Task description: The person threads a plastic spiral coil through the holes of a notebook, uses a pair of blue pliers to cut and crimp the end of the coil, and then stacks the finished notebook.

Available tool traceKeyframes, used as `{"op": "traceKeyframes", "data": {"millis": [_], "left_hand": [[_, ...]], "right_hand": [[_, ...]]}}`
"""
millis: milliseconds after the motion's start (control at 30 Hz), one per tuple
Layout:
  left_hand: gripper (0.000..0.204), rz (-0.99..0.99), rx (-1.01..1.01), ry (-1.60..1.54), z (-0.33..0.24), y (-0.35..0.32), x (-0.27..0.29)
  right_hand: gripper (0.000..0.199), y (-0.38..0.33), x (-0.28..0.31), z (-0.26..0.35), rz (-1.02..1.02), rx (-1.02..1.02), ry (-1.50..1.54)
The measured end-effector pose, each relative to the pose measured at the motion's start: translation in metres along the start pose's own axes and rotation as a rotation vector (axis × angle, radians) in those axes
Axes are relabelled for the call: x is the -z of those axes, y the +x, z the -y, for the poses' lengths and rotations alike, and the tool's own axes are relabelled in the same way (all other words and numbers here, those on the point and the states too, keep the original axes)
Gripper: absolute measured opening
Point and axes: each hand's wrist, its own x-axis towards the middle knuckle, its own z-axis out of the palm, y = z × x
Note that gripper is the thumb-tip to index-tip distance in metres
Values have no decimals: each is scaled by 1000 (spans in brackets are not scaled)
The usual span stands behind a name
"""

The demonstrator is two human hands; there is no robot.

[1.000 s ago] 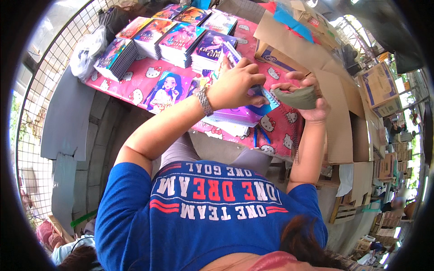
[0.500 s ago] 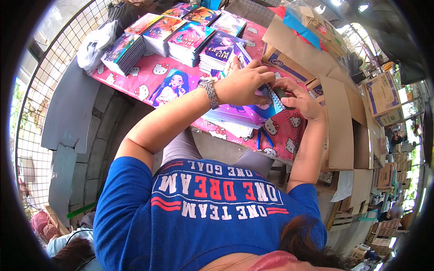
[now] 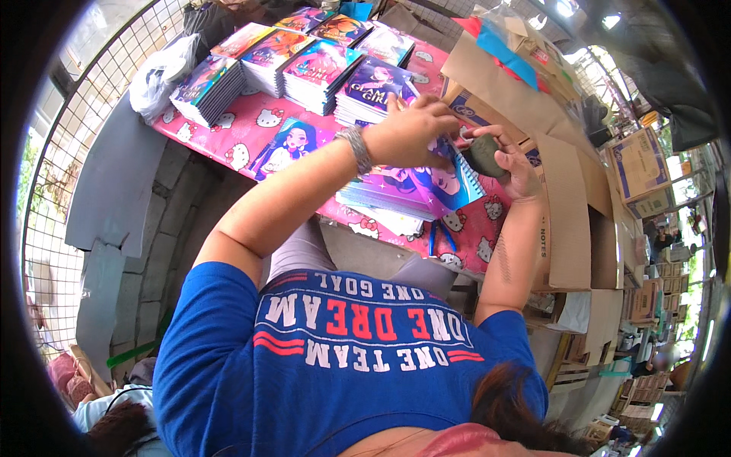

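Note:
My left hand (image 3: 411, 135), a metal watch at its wrist, presses and grips a spiral-bound notebook (image 3: 455, 185) with a purple and blue cartoon cover. White coil runs along the notebook's right edge. Under it lies a pile of similar purple printed sheets or notebooks (image 3: 384, 199). My right hand (image 3: 516, 164) is closed around a dark grey-green, rounded lump like a smooth stone (image 3: 486, 154), just right of the coil. Blue-handled pliers (image 3: 442, 238) lie near the table's front edge. A loose illustrated cover (image 3: 285, 148) lies to the left.
Several stacks of glossy-covered notebooks (image 3: 316, 72) stand at the back of the pink patterned table (image 3: 244, 135). A white plastic bag (image 3: 158, 85) sits at the left corner. Cardboard boxes (image 3: 563, 213) crowd the right side. Wire mesh (image 3: 57, 206) runs along the left.
My right hand has moved slightly right, away from the coil, and the stone-like lump now shows more fully. My left hand stays on the notebook, whose lower right corner is more exposed.

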Motion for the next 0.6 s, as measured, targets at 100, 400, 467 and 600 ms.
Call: {"op": "traceKeyframes", "data": {"millis": [100, 400, 467, 600], "left_hand": [[42, 40, 31, -87, 26, 2, 6], [48, -37, 92, -59, 15, 2, -6], [57, -33, 147, -3, 15, 6, -8], [47, -107, 114, -20, 8, 8, -13]], "right_hand": [[54, 11, -24, 4, 91, 197, 341], [55, 2, -22, -1, 63, 137, 232], [54, 3, -15, -3, 15, 81, 109], [51, 1, 7, -16, 23, -26, -8]]}}
